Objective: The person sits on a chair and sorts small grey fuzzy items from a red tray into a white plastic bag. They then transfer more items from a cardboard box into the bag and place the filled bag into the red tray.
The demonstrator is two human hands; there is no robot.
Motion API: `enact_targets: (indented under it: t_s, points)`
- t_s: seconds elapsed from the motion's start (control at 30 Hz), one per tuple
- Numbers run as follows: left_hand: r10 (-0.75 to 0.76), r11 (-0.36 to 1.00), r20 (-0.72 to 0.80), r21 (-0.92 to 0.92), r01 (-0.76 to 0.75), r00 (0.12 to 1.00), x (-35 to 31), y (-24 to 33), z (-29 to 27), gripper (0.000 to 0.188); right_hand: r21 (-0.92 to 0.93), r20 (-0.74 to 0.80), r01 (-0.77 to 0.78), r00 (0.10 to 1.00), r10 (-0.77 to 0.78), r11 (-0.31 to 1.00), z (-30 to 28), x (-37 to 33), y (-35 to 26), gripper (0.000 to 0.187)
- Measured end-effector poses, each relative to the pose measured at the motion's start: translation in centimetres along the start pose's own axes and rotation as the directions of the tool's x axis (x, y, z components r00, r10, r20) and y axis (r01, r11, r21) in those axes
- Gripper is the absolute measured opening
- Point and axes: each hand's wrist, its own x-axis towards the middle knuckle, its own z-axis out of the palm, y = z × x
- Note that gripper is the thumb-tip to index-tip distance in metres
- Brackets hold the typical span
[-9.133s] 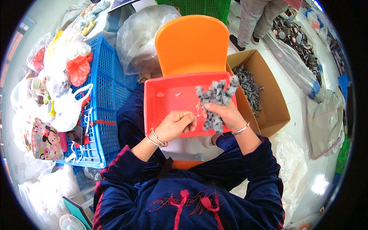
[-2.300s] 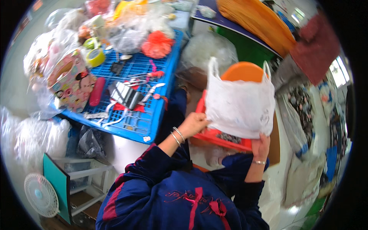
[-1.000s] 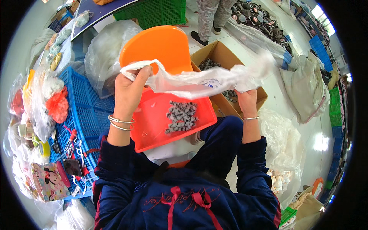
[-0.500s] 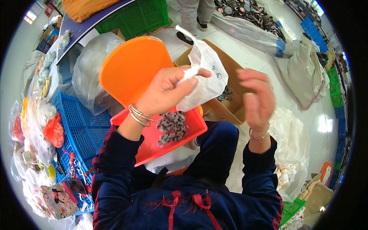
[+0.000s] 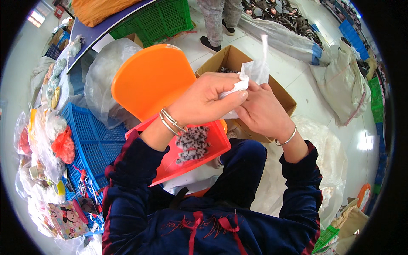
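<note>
My left hand (image 5: 214,100) pinches the white plastic bag (image 5: 256,71), stretched toward frame top beyond my right hand (image 5: 265,110), grip there unclear

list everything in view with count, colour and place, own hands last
Plastic bag: 1, white, held up near centre
Fuzzy pieces: uncountable, grey and black, inside the tray
Tray: 1, red, below the hands
Chair: 1, orange, behind the tray
Cardboard box: 1, brown, right of the chair
Large crate: 1, blue, left
Printed bag: 1, mostly pink, lower left
Clear sack: 1, translucent, left of the chair
Table: 1, purple-blue, upper left
Left hand: 1, bare, pinching the bag
Right hand: 1, bare, at the bag, fingertips hidden
</note>
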Motion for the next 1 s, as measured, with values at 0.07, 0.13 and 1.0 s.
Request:
enact_targets:
  t_s: [0.07, 0.13, 1.0]
  points:
    - [0.078, 0.996, -0.027, -0.039, -0.079, 0.997, 0.8, -1.0, 0.1, 0.021, 0.114, 0.267, -0.135, 0.958, 0.101, 0.984, 0.5, 0.5, 1.2, 0.030]
    - [0.157, 0.988, -0.042, -0.004, -0.157, 0.987, 2.0, -1.0, -0.1, 0.022, 0.215, 0.328, -0.235, 0.932, 0.156, 0.948, 2.2, 0.1, 3.5, 0.032]
    - [-0.346, 0.774, -0.473, 0.344, 0.531, 0.810, 9.9, -14.1, -18.3, 0.037, 0.270, 0.152, -0.408, 0.913, 0.380, 0.872, 26.4, -7.9, 18.4, 0.078]
